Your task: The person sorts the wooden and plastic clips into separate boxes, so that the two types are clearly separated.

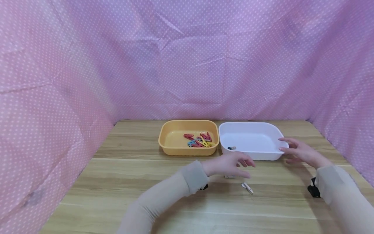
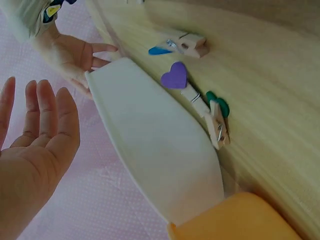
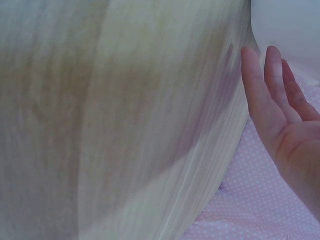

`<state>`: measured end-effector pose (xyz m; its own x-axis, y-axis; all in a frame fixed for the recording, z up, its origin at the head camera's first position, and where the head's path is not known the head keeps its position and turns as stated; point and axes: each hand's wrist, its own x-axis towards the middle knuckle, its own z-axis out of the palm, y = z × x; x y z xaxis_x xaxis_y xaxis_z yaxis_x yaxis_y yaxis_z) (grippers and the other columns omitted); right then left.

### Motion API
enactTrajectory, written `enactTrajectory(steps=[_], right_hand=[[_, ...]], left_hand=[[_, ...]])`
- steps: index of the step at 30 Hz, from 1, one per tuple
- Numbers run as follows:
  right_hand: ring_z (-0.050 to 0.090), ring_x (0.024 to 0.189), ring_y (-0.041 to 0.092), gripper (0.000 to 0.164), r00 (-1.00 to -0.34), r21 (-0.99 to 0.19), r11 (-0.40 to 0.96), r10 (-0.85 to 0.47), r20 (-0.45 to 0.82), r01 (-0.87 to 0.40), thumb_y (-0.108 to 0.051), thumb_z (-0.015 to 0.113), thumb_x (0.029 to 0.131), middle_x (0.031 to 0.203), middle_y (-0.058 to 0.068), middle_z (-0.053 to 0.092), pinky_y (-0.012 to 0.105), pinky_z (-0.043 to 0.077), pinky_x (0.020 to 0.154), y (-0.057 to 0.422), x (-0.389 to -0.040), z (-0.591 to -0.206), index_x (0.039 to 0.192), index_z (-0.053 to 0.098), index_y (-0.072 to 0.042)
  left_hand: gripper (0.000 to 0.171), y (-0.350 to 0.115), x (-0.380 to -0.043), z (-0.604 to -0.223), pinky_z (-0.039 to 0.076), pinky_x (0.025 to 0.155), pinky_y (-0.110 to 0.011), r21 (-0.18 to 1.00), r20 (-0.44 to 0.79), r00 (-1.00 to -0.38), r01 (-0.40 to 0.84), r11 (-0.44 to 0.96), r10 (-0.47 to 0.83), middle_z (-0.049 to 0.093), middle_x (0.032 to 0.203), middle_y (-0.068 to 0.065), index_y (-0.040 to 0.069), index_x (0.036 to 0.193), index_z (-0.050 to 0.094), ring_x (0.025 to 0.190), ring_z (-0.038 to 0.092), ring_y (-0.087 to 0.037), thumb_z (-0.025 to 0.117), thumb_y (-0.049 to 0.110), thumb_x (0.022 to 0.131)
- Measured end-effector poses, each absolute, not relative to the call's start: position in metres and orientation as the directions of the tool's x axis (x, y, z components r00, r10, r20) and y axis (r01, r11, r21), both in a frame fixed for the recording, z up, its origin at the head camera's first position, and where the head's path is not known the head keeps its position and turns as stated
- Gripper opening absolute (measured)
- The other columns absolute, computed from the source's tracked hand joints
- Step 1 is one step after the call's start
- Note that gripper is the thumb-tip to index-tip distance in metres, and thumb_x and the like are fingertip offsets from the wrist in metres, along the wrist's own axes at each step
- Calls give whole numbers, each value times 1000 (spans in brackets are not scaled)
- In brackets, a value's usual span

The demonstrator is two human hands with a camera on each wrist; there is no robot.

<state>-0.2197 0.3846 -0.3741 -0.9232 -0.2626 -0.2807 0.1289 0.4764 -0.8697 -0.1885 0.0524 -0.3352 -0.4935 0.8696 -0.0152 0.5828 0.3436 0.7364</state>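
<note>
My left hand [image 1: 229, 164] hovers over the table just in front of the white tray [image 1: 267, 156], its fingers extended and nothing held. In the left wrist view its fingers [image 2: 47, 110] are spread beside the tray. My right hand [image 1: 304, 152] is at the tray's right end, with fingertips right at the rim. Its fingers [image 3: 257, 87] look fairly straight in the right wrist view. A wooden clothespin with a purple heart [image 2: 175, 76], one with a green decoration [image 2: 217, 122] and one with a blue tip [image 2: 181, 45] show near the tray. A pale clothespin [image 1: 247, 188] lies on the table.
Left of the white tray stands a yellow tray [image 1: 175, 151] holding several red, yellow and blue plastic clothespins [image 1: 201, 140]. A small dark-ended clothespin [image 1: 232, 148] shows in the white tray's near left corner. Pink dotted cloth [image 1: 190, 71] hangs behind the wooden table [image 1: 122, 182].
</note>
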Motion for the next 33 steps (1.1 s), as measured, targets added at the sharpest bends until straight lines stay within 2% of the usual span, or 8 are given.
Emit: enactTrajectory(steps=[3, 7, 12, 23, 31, 33], right_hand=[[52, 90, -5, 52, -923, -871, 474, -264, -280, 128, -25, 55, 97, 141, 44, 13, 37, 56, 80, 384, -219, -374, 142, 32, -11], [53, 90, -5, 48, -926, -874, 469, -261, -274, 126, -25, 55, 97, 140, 43, 15, 37, 56, 80, 384, -220, -374, 140, 36, -17], [53, 89, -5, 44, -928, -875, 469, -257, -268, 123, -25, 56, 97, 139, 43, 18, 35, 56, 79, 384, -219, -375, 137, 39, -21], [53, 88, -5, 49, -931, -874, 474, -258, -257, 110, -24, 55, 97, 138, 44, 19, 37, 57, 79, 381, -220, -372, 139, 35, -10], [54, 89, -4, 52, -926, -872, 474, -259, -274, 126, -26, 55, 97, 138, 43, 19, 36, 56, 80, 383, -220, -372, 141, 33, -10], [53, 90, -4, 49, -925, -872, 473, -258, -278, 130, -26, 55, 97, 138, 43, 19, 36, 56, 81, 383, -220, -373, 140, 36, -15]], left_hand=[[39, 55, -186, -342, 43, 91, -15, 707, -38, -473, 610, 358, 880, 60, 123, 0, 12, 123, 59, 111, 56, -11, 70, 22, 87], [44, 61, -183, -351, 41, 91, -12, 677, -72, -462, 628, 383, 884, 60, 122, 3, 15, 123, 59, 109, 54, -5, 74, 26, 83], [46, 68, -178, -358, 39, 92, -10, 680, -132, -436, 614, 401, 890, 60, 122, 2, 15, 123, 59, 109, 53, -4, 76, 23, 81], [49, 75, -176, -368, 35, 97, -11, 658, -212, -388, 622, 425, 897, 58, 124, 4, 17, 126, 58, 115, 49, -2, 76, 24, 81], [48, 82, -176, -374, 36, 95, -9, 641, -268, -378, 617, 457, 886, 58, 122, 7, 19, 126, 57, 112, 50, 1, 75, 25, 82], [48, 83, -175, -375, 36, 95, -10, 644, -298, -377, 599, 476, 877, 57, 123, 8, 21, 127, 57, 111, 50, 1, 75, 25, 82]])
